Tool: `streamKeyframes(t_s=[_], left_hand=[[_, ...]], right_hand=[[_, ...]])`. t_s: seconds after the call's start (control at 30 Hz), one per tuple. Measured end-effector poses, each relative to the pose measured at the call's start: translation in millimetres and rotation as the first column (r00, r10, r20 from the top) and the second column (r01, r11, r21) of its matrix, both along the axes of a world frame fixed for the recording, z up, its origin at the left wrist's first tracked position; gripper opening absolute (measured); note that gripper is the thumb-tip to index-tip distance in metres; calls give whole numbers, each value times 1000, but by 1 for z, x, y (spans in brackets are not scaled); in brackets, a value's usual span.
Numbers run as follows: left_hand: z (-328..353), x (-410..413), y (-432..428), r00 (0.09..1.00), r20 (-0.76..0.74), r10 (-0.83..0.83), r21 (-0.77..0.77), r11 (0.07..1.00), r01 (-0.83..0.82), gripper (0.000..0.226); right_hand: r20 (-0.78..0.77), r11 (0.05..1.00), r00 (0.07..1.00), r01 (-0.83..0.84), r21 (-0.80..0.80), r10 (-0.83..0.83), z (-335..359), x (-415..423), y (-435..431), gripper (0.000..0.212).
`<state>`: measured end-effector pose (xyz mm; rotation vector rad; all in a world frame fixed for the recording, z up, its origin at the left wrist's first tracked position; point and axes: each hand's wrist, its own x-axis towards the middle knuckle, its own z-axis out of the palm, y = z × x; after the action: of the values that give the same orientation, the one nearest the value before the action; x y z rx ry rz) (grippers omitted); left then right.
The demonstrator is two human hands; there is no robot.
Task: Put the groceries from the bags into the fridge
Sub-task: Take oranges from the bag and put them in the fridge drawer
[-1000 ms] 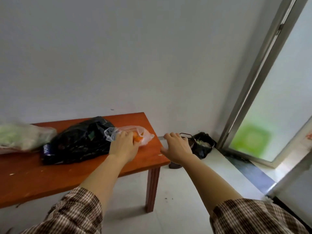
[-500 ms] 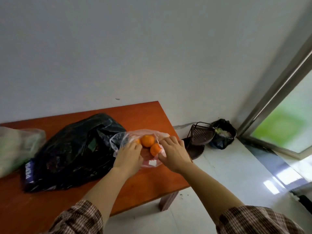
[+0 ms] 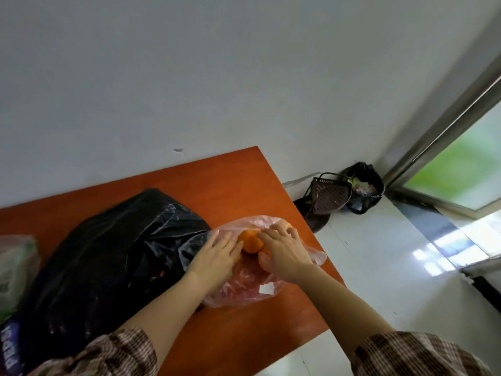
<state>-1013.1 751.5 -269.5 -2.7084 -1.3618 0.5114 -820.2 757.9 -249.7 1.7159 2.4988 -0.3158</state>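
Observation:
A clear pinkish plastic bag [image 3: 244,291] lies on the orange-brown table [image 3: 238,180] near its right edge. An orange [image 3: 250,241] shows in the bag's mouth, with red contents lower in the bag. My left hand [image 3: 217,257] rests on the bag's left side, fingers against the orange. My right hand [image 3: 284,251] presses on the bag's right side with fingers curled over the plastic. A large black plastic bag [image 3: 108,256] lies just left of it.
A greenish bag [image 3: 13,270] sits at the table's left edge. On the floor by the wall stand a dark basket [image 3: 329,195] and a black rubbish bag [image 3: 364,185]. A metal-framed glass door [image 3: 461,147] is at the right. White tiled floor [image 3: 379,267] lies beyond the table.
My right hand came from off the table's edge onto the clear bag. Both hands now press on the bag around the orange, and my view has dropped closer to the table.

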Motion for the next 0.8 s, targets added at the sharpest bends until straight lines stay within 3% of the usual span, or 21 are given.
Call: streamKeyframes(t_s=[0.33,0.7,0.8], left_hand=[[-17,-12,40,998,50,-25,-119,992,31,81],[-18,-1,50,999,4,52,-216,975,-50,66],[-13,-2,51,991,57,122,-278,955,-102,69]], right_hand=[[42,972,984,179,-151,-175,-31,-27,31,66],[36,941,953,302,-151,-300,-37,-38,38,75],[31,937,950,310,-160,-310,-28,-37,39,76]])
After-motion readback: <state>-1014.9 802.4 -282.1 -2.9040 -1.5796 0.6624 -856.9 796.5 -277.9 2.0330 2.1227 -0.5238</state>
